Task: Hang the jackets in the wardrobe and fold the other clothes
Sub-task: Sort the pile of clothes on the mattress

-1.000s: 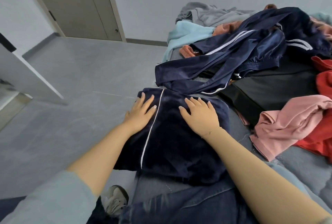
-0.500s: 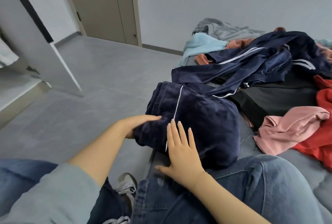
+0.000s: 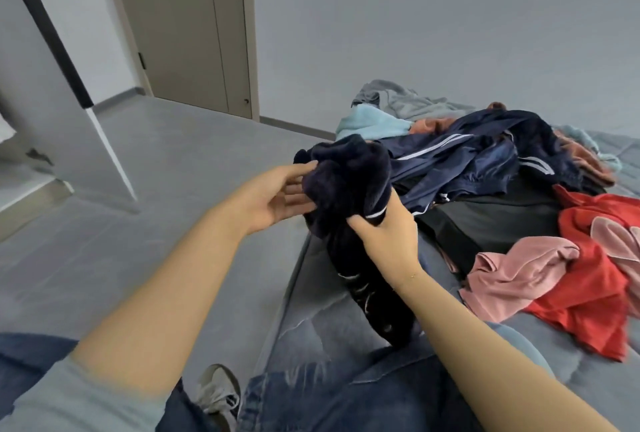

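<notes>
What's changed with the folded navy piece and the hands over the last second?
The folded navy garment, pressed flat on the bed under both palms a second ago, is now lifted off it. The right hand grips its lower edge; the left hand supports its side with fingers straight. The clothes pile behind stays unchanged.

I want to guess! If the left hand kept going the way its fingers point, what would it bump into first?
The dark navy garment. The left hand's fingertips already touch its bunched top, which the right hand grips from below.
</notes>
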`<state>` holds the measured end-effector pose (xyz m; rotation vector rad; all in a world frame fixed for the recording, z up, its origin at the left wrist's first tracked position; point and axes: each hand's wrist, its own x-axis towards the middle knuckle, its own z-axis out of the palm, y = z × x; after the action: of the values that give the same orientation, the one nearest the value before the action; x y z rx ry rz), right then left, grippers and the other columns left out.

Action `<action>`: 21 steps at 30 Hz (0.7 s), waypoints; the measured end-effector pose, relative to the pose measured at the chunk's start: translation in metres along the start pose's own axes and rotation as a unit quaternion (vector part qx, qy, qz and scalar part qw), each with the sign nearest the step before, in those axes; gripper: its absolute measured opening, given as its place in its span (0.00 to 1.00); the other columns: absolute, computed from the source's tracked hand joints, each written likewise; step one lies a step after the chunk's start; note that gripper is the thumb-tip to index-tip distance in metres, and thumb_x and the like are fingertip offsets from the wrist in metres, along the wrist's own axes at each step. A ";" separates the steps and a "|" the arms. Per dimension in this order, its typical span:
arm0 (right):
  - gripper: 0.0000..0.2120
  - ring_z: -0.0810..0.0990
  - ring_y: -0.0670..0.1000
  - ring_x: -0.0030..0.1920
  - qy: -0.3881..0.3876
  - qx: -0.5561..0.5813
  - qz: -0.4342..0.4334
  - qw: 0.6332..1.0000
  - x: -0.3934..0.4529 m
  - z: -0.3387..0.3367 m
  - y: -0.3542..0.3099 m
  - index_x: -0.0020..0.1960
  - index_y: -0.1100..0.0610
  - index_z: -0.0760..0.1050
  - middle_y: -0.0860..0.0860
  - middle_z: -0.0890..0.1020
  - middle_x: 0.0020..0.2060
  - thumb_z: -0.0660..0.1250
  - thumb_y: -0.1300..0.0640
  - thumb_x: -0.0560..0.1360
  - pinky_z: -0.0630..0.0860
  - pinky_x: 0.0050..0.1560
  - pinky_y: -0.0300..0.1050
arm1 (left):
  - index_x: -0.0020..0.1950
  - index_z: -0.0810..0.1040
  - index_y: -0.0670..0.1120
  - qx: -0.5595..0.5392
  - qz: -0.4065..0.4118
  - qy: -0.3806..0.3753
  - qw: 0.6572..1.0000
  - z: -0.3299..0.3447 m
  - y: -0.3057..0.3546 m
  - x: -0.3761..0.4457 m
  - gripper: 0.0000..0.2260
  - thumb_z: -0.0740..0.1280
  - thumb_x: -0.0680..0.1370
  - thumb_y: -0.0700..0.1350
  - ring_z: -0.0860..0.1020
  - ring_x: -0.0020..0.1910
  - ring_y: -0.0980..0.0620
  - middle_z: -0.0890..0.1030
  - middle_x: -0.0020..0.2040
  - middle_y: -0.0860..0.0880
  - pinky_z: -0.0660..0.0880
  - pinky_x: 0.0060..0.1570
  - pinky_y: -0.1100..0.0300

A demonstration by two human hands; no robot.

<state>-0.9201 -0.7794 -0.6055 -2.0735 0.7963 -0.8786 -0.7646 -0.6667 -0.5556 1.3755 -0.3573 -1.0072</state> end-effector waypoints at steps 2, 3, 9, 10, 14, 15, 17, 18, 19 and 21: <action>0.16 0.83 0.50 0.50 0.007 0.136 0.042 0.990 0.027 -0.022 -0.018 0.56 0.55 0.77 0.48 0.85 0.47 0.73 0.58 0.68 0.78 0.52 0.48 | 0.50 0.82 0.50 0.086 0.089 0.026 0.992 -0.001 0.014 -0.002 0.05 0.68 0.78 0.48 0.82 0.47 0.60 0.85 0.44 0.55 0.77 0.53 0.61; 0.13 0.83 0.52 0.48 0.006 0.209 0.063 0.976 0.039 -0.033 -0.027 0.53 0.59 0.78 0.51 0.85 0.45 0.73 0.62 0.69 0.79 0.50 0.48 | 0.52 0.82 0.51 0.116 0.143 0.054 0.981 -0.005 0.017 -0.002 0.05 0.68 0.78 0.47 0.81 0.51 0.62 0.85 0.46 0.57 0.75 0.55 0.62; 0.10 0.80 0.49 0.28 -0.131 0.420 0.261 0.859 0.086 -0.079 -0.040 0.38 0.59 0.75 0.51 0.80 0.27 0.67 0.57 0.76 0.77 0.29 0.38 | 0.61 0.77 0.56 0.203 0.309 0.216 0.904 -0.036 0.011 0.005 0.12 0.70 0.78 0.46 0.72 0.63 0.61 0.76 0.62 0.57 0.66 0.57 0.74; 0.12 0.80 0.46 0.25 -0.126 0.388 0.259 0.876 0.091 -0.078 -0.029 0.38 0.57 0.74 0.48 0.80 0.24 0.63 0.56 0.80 0.75 0.25 0.36 | 0.62 0.76 0.57 0.214 0.318 0.223 0.896 -0.039 0.009 0.007 0.13 0.70 0.78 0.48 0.71 0.64 0.61 0.75 0.63 0.58 0.64 0.55 0.75; 0.13 0.79 0.40 0.24 -0.122 0.244 0.310 0.911 0.089 -0.062 0.037 0.42 0.52 0.73 0.43 0.81 0.24 0.57 0.52 0.83 0.74 0.24 0.33 | 0.70 0.71 0.54 0.143 0.194 0.181 0.954 -0.044 -0.016 0.018 0.20 0.69 0.78 0.49 0.73 0.62 0.61 0.73 0.69 0.55 0.69 0.55 0.70; 0.12 0.79 0.44 0.25 -0.138 0.235 0.355 0.894 0.084 -0.059 0.061 0.42 0.53 0.73 0.46 0.81 0.26 0.59 0.53 0.82 0.74 0.24 0.35 | 0.73 0.67 0.53 0.148 0.114 0.165 0.969 -0.044 -0.030 0.020 0.23 0.68 0.79 0.50 0.73 0.64 0.58 0.71 0.71 0.53 0.69 0.58 0.65; 0.09 0.75 0.48 0.29 -0.141 0.220 0.430 0.865 0.067 -0.059 0.106 0.41 0.54 0.74 0.48 0.78 0.34 0.63 0.54 0.80 0.71 0.29 0.39 | 0.76 0.62 0.52 0.190 -0.051 0.103 0.975 -0.043 -0.066 0.019 0.27 0.66 0.79 0.56 0.70 0.69 0.51 0.69 0.73 0.51 0.66 0.65 0.54; 0.08 0.73 0.48 0.32 -0.133 0.198 0.445 0.863 0.060 -0.060 0.122 0.42 0.53 0.75 0.48 0.76 0.37 0.63 0.54 0.79 0.68 0.31 0.39 | 0.75 0.63 0.51 0.202 -0.110 0.068 0.971 -0.039 -0.085 0.017 0.27 0.65 0.79 0.58 0.70 0.69 0.50 0.70 0.72 0.51 0.67 0.67 0.52; 0.08 0.72 0.47 0.33 -0.127 0.171 0.452 0.866 0.054 -0.063 0.135 0.43 0.53 0.77 0.47 0.76 0.39 0.64 0.52 0.79 0.67 0.32 0.39 | 0.74 0.65 0.51 0.199 -0.143 0.050 0.968 -0.035 -0.101 0.016 0.27 0.65 0.78 0.59 0.71 0.67 0.51 0.72 0.70 0.52 0.70 0.64 0.52; 0.09 0.74 0.45 0.30 -0.133 0.135 0.444 0.876 0.047 -0.066 0.148 0.44 0.53 0.79 0.46 0.79 0.36 0.67 0.48 0.77 0.69 0.29 0.37 | 0.70 0.67 0.51 0.163 -0.147 0.068 0.973 -0.024 -0.121 0.019 0.24 0.67 0.78 0.59 0.76 0.59 0.53 0.75 0.65 0.52 0.75 0.53 0.57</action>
<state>-0.9811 -0.9196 -0.6768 -1.2962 1.2282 -0.1633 -0.7823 -0.6507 -0.6786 1.8247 -0.2254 -1.1206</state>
